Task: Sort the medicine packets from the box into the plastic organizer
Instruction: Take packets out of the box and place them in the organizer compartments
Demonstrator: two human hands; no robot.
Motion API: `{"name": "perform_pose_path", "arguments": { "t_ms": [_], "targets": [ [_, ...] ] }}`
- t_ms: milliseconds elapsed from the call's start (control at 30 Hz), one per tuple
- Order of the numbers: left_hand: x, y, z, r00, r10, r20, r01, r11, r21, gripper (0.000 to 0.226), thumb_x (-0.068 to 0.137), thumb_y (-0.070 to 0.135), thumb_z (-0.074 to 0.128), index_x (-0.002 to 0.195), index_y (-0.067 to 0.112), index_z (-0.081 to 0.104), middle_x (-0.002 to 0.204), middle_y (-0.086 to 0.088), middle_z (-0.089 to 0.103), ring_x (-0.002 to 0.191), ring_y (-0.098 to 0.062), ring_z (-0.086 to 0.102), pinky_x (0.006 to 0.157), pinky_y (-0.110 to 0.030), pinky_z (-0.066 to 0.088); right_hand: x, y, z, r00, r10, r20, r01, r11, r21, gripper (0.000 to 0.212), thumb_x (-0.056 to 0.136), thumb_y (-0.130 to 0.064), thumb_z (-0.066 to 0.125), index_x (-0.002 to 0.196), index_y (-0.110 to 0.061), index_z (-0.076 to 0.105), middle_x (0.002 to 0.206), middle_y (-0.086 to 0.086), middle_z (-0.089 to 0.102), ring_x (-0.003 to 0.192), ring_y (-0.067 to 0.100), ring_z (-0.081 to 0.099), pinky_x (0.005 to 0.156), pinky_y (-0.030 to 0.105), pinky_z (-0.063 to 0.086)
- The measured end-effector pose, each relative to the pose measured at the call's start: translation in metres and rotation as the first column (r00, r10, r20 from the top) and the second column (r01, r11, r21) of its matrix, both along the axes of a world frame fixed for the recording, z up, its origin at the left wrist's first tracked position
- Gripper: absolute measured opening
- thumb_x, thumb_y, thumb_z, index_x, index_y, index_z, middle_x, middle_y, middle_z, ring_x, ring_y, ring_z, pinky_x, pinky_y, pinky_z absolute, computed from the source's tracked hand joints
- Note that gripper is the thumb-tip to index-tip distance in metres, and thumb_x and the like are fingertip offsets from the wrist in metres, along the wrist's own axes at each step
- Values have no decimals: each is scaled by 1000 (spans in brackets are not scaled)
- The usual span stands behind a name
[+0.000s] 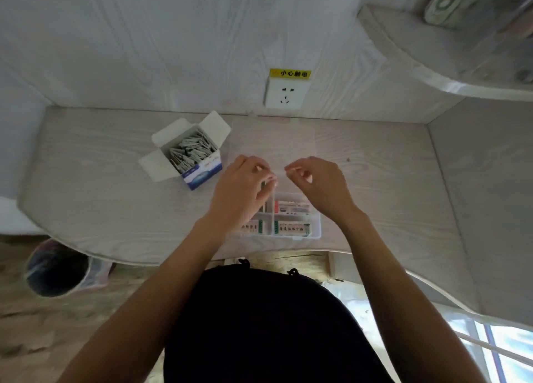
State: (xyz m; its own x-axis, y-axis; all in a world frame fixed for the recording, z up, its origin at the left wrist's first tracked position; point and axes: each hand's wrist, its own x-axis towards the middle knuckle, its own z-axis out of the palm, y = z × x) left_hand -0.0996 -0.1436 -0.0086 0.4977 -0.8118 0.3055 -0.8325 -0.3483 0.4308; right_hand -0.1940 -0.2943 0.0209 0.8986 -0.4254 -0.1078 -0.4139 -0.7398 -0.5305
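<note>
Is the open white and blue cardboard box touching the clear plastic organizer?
Apart. The head view shows bare desk between the white and blue cardboard box and the clear plastic organizer.

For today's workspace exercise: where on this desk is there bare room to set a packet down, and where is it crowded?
Bare desk lies left of the box, and right of the organizer toward the side wall. It is crowded in the middle, where the left hand and right hand hover over the organizer beside the box.

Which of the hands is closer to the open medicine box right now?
Left. The left hand sits just right of the open medicine box, over the plastic organizer. The right hand is farther right, beyond the left.
</note>
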Motion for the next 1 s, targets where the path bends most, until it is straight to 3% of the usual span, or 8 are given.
{"name": "perform_pose_path", "arguments": {
  "t_ms": [100, 200, 333, 467, 667, 733, 833, 1000],
  "targets": [
    [28, 32, 23, 968, 251, -7, -247, 949, -195, 23, 86, 25, 56, 100, 11, 67, 102, -7, 64, 95, -21, 56, 82, -31, 44, 40, 18, 16, 981, 86, 174, -96, 994, 45, 18, 92, -25, 56, 105, -21, 68, 94, -4, 66, 84, 8, 56, 76, 24, 41],
    [60, 66, 27, 904, 427, -28, -427, 904, -31, 56, 76, 46, 58, 120, 11, 58, 120, -10, 59, 112, -28, 51, 93, -40, 40, 88, 44, 27, 951, 216, 219, -227, 974, 22, 18, 91, -21, 57, 106, -18, 67, 96, -3, 68, 76, 8, 57, 72, 24, 43],
    [84, 90, 3, 858, 505, -94, -455, 832, 317, 102, 65, 56, 73, 141, 3, 30, 142, -16, 38, 132, -33, 34, 107, -50, 26, 146, 77, 16, 934, 356, -31, -353, 906, -234, 25, 93, -27, 49, 111, -18, 63, 106, 3, 66, 97, 22, 60, 74, 30, 41],
    [85, 92, -8, 805, 538, -250, -461, 833, 307, 96, 68, 57, 70, 141, 8, 33, 137, -13, 47, 126, -30, 43, 107, -43, 29, 174, 99, -6, 905, 345, -248, -423, 791, -442, 25, 91, -27, 48, 105, -15, 65, 102, 6, 65, 92, 26, 62, 60, 28, 35],
    [79, 91, -11, 790, 513, -335, -456, 858, 238, 85, 71, 50, 71, 139, 12, 38, 133, -5, 53, 123, -24, 48, 108, -42, 29, 175, 115, -16, 899, 363, -246, -435, 809, -395, 24, 95, -21, 45, 101, -16, 68, 100, 4, 60, 87, 24, 62, 48, 26, 23],
    [78, 91, -12, 771, 521, -365, -456, 853, 254, 87, 71, 54, 70, 140, 12, 37, 134, -4, 53, 124, -22, 48, 110, -44, 27, 170, 112, -12, 919, 368, -145, -395, 874, -285, 26, 95, -24, 46, 104, -19, 69, 105, 2, 57, 91, 22, 58, 55, 27, 30],
    [78, 89, -10, 761, 507, -405, -446, 862, 241, 85, 64, 68, 60, 131, 19, 46, 121, 1, 61, 111, -18, 56, 97, -49, 42, 157, 101, -7, 949, 307, 75, -298, 948, -116, 20, 87, -20, 53, 100, -21, 69, 107, -2, 58, 100, 17, 50, 72, 28, 39],
    [71, 81, -3, 771, 493, -403, -442, 870, 217, 85, 73, 44, 74, 141, 10, 35, 139, -6, 48, 127, -23, 44, 108, -43, 30, 151, 89, -11, 934, 357, 5, -355, 932, -75, 15, 90, -28, 53, 98, -21, 64, 96, -1, 65, 91, 18, 58, 72, 33, 46]
  ]
}}
